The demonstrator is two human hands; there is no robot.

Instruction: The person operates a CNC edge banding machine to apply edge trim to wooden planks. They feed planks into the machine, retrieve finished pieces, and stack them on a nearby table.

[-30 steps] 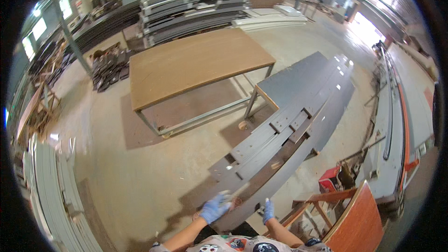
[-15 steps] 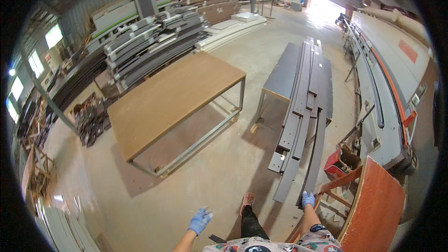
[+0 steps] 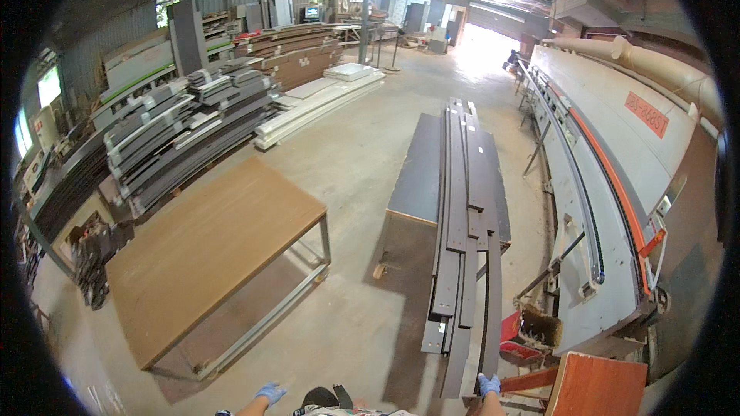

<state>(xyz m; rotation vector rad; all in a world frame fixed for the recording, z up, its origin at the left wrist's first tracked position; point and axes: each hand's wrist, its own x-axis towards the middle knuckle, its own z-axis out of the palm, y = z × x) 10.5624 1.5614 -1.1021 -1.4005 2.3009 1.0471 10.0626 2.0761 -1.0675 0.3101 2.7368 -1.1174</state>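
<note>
My right hand [image 3: 488, 386], in a blue glove, is closed at the near end of a long, narrow dark grey board [image 3: 490, 316]. This board is the rightmost of a stack of similar boards [image 3: 455, 262], their near ends staggered and jutting toward me. The stack lies lengthwise on a dark-topped table [image 3: 414, 173]. Low in the picture, my left hand [image 3: 270, 393], also gloved in blue, hangs over the floor with its fingers loosely stretched and nothing in them. The underside of my right grip is hidden.
On the left stands a brown-topped table [image 3: 223, 254] with a metal frame. A long machine [image 3: 570, 185] with an orange rail runs along the right. Close by my right hand are a reddish wooden panel [image 3: 597, 385] and a red container [image 3: 520, 350]. Board stacks [image 3: 185, 123] fill the back left.
The view has tilted up and turned right, so the tables and boards sit lower and farther left. My right hand stays at the board's end; my left hand remains free.
</note>
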